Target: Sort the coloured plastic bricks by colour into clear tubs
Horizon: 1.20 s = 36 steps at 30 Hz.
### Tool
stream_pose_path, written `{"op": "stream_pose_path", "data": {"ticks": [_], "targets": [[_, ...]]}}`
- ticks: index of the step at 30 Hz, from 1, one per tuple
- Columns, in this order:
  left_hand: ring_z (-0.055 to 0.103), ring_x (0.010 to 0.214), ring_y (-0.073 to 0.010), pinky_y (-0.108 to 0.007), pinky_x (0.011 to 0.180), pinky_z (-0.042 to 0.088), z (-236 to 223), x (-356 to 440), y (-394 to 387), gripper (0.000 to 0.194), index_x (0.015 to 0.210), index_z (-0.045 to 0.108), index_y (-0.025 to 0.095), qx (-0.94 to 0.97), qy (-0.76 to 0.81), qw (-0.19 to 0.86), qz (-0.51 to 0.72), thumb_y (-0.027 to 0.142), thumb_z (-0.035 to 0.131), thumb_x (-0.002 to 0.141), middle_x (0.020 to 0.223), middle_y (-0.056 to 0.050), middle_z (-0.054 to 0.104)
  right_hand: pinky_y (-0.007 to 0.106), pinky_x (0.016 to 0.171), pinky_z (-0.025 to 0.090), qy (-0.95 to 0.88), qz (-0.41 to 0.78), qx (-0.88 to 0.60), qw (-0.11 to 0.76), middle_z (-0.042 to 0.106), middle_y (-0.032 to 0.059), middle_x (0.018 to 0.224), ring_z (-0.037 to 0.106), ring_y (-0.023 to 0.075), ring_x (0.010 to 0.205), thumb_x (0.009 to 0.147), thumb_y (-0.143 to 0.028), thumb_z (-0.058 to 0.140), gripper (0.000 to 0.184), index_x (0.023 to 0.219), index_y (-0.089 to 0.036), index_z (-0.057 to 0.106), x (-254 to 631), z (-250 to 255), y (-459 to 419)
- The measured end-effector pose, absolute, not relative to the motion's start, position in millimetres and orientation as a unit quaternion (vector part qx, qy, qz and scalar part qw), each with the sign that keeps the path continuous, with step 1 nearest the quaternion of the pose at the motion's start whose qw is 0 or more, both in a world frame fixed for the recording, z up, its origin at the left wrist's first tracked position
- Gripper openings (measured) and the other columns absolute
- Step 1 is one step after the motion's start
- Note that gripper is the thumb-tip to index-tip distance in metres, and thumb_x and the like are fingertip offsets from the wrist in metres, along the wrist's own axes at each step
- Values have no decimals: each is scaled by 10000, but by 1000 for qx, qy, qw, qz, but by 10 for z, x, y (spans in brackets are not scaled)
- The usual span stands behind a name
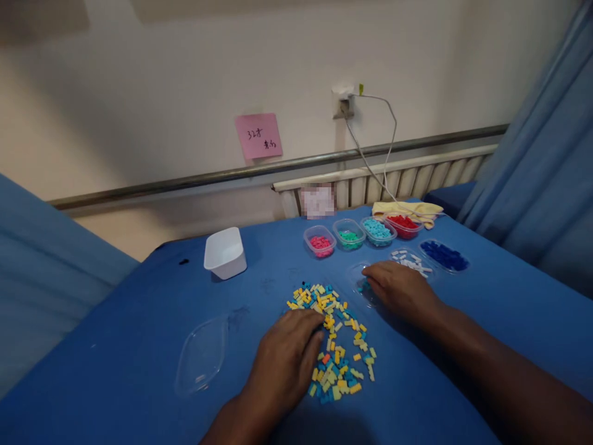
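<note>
A loose pile of small toy bricks (340, 371), mostly yellow, pale green and teal, lies spread on the blue cloth. My left hand (287, 349) rests at the pile's left side, its fingers curled and closed by the yellow bricks; whatever is between the fingertips is hidden. Over a clear plastic lid (359, 272) with a few teal bricks (364, 286) on it hangs my right hand (401, 287). Its fingers are pressed together, and anything in them cannot be made out.
Clear tubs of pink (320, 243), green (349, 237), light blue (377, 229) and red bricks (403, 224) line the back. White bricks (411, 261) and dark blue bricks (445, 256) lie at right. A white box (225, 253) and a clear lid (201, 355) are at left.
</note>
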<state>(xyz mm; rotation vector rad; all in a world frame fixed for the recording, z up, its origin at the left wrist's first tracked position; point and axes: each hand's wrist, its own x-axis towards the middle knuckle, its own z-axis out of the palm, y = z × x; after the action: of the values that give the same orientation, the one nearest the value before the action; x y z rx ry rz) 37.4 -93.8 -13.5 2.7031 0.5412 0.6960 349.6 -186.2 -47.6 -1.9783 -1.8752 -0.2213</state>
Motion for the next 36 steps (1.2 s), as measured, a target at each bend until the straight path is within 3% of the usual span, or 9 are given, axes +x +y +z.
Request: {"op": "stream_pose_path", "data": {"ticks": [3, 6, 11, 14, 18, 22, 28, 36], "targets": [[703, 1418, -316, -539, 1186, 603, -164, 378, -938, 385, 1480, 709, 254, 973, 122, 78, 179, 361, 596, 1127, 1534, -105, 731, 353, 906, 539, -681, -75, -704, 186, 847, 100, 1183, 760, 260, 1052, 1130, -190, 541, 306, 1201, -236, 835, 3500, -472, -1854], [645, 1496, -351, -595, 1215, 582, -138, 384, -949, 443, 1525, 694, 261, 989, 78, 44, 119, 423, 624, 1118, 1627, -99, 656, 356, 904, 512, -688, -70, -700, 177, 844, 94, 1186, 737, 254, 1035, 1140, -196, 544, 301, 1198, -234, 836, 3490, -441, -1849], [728, 1367, -349, -594, 1157, 620, -85, 373, -923, 321, 1357, 788, 233, 986, 79, 34, 144, 355, 622, 1111, 1503, -122, 746, 355, 858, 466, -686, -52, -713, 137, 834, 76, 1090, 700, 244, 961, 1121, -163, 557, 275, 1087, -208, 826, 3453, -378, -1842], [770, 1232, -311, -538, 1072, 653, -90, 355, -891, 273, 1284, 797, 217, 978, 82, 48, 187, 273, 594, 1111, 1365, -126, 796, 350, 859, 459, -683, -52, -713, 148, 819, 83, 1051, 689, 229, 949, 1135, -170, 522, 309, 1040, -199, 815, 3437, -366, -1839], [764, 1056, -251, -434, 930, 650, -85, 348, -876, 225, 1169, 794, 235, 973, 101, 81, 191, 241, 574, 1121, 1173, -97, 799, 350, 871, 474, -686, -58, -706, 166, 813, 90, 1043, 686, 224, 940, 1132, -180, 529, 303, 1028, -196, 813, 3444, -381, -1844], [725, 950, -243, -429, 861, 606, -52, 346, -864, 216, 1027, 766, 223, 973, 119, 77, 181, 226, 569, 1116, 1031, -80, 762, 360, 877, 497, -690, -81, -691, 198, 813, 112, 1048, 691, 240, 949, 1129, -190, 540, 284, 1066, -185, 817, 3428, -372, -1874], [728, 964, -262, -455, 862, 606, -53, 330, -794, 185, 1075, 781, 213, 967, 168, 37, 188, 247, 603, 1111, 1063, -88, 769, 375, 919, 534, -750, -66, -602, 268, 820, 122, 1105, 717, 257, 1013, 1130, -213, 565, 243, 1171, -183, 803, 3249, -296, -1955], [755, 1222, -276, -486, 1071, 621, -135, 367, -853, 238, 1280, 771, 186, 972, 77, 91, 202, 230, 618, 1105, 1331, -117, 797, 362, 923, 533, -789, 35, -577, 210, 819, 79, 1118, 734, 242, 1003, 1070, -98, 586, 254, 1194, -190, 788, 3014, -381, -1970]]}}
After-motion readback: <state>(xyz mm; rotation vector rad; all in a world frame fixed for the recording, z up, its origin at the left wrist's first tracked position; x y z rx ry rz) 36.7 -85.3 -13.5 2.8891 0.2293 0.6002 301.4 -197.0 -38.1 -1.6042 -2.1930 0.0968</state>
